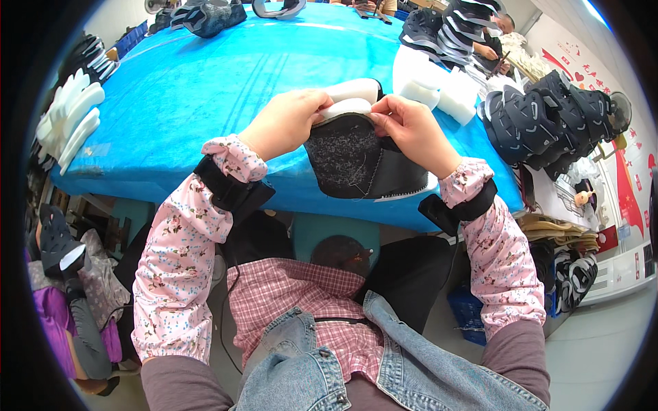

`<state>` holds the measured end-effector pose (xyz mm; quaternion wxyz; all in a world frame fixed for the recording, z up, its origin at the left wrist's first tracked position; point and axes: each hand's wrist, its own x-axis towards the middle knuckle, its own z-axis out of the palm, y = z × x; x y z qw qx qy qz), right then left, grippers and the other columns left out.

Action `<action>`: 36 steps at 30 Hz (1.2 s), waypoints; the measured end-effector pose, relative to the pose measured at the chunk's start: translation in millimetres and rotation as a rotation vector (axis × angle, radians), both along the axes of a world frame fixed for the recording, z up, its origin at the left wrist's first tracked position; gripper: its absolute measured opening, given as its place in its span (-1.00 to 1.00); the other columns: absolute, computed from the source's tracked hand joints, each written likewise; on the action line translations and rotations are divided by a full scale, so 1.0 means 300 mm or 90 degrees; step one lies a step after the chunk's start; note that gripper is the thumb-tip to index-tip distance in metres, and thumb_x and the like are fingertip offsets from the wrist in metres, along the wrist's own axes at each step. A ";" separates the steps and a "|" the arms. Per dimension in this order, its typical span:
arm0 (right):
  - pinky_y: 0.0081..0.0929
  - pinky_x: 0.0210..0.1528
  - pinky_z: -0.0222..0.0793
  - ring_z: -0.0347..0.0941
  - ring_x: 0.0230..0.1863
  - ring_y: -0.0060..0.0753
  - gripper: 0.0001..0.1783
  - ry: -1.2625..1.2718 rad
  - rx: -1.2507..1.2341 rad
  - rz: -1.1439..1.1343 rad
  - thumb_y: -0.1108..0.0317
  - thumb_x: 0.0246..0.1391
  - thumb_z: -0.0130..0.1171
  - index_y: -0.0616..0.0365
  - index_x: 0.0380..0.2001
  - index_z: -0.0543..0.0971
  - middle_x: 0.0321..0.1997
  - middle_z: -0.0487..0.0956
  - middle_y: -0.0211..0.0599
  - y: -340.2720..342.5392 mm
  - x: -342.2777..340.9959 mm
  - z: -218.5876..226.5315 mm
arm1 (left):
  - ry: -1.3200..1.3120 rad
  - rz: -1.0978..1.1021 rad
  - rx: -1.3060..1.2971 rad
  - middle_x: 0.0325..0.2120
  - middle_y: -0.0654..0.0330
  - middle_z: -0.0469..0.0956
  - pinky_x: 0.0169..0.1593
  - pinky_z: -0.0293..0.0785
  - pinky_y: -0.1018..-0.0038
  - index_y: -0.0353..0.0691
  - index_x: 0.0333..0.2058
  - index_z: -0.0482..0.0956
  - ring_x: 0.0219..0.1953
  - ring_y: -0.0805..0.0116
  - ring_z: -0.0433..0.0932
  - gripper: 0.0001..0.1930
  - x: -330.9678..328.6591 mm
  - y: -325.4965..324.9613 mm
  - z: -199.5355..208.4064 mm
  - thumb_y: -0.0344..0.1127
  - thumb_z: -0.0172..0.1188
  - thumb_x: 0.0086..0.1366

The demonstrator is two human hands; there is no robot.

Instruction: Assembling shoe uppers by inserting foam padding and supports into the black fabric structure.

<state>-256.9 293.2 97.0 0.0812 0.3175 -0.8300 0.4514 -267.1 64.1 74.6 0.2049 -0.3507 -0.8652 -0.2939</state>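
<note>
Held up over the near edge of the blue-covered table is a black shoe upper (pixel 343 157), with a fuzzy grey-flecked panel facing me and a stitched seam down it. A white foam pad (pixel 348 107) lies along its top edge. Thumb and fingers of my left hand (pixel 291 122) pinch that edge at the left. On the other side, my right hand (pixel 415 131) pinches the same edge between thumb and forefinger. The two hands are a short way apart, and parts of the upper behind the right hand are hidden.
White foam pieces (pixel 439 85) stand beyond my right hand; more curved white pads (pixel 68 120) lie at the table's left edge. Black shoe uppers (pixel 548 120) are stacked at the right, others (pixel 209 17) at the far left. A co-worker (pixel 497 51) sits at the far right.
</note>
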 end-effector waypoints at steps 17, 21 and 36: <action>-0.53 -0.37 0.39 0.51 -0.47 -0.36 -0.86 0.070 0.077 0.041 0.45 0.02 0.10 0.31 -0.36 0.53 -0.49 0.56 -0.13 -0.023 0.011 0.009 | 0.020 0.024 -0.001 -0.40 0.01 0.49 -0.24 0.40 0.29 -0.27 -0.32 0.42 -0.31 0.01 0.47 -0.88 0.010 -0.025 -0.020 -0.47 0.07 0.13; -0.60 -0.37 0.38 0.48 -0.46 -0.52 -0.84 0.007 0.039 0.047 0.44 0.03 0.10 0.34 -0.35 0.52 -0.51 0.55 -0.21 -0.022 0.014 0.005 | 0.020 0.022 0.002 -0.40 0.01 0.49 -0.23 0.40 0.29 -0.27 -0.32 0.42 -0.31 0.01 0.47 -0.88 0.010 -0.028 -0.021 -0.46 0.07 0.13; -0.65 -0.42 0.42 0.49 -0.49 -0.59 -0.76 0.048 0.023 0.007 0.36 -0.08 0.29 0.28 -0.44 0.48 -0.50 0.54 -0.32 0.003 0.035 -0.033 | -0.191 -0.073 0.087 -0.39 0.13 0.50 -0.16 0.41 0.45 -0.25 -0.21 0.41 -0.30 0.32 0.49 -0.84 0.030 -0.019 0.012 -0.48 0.03 0.21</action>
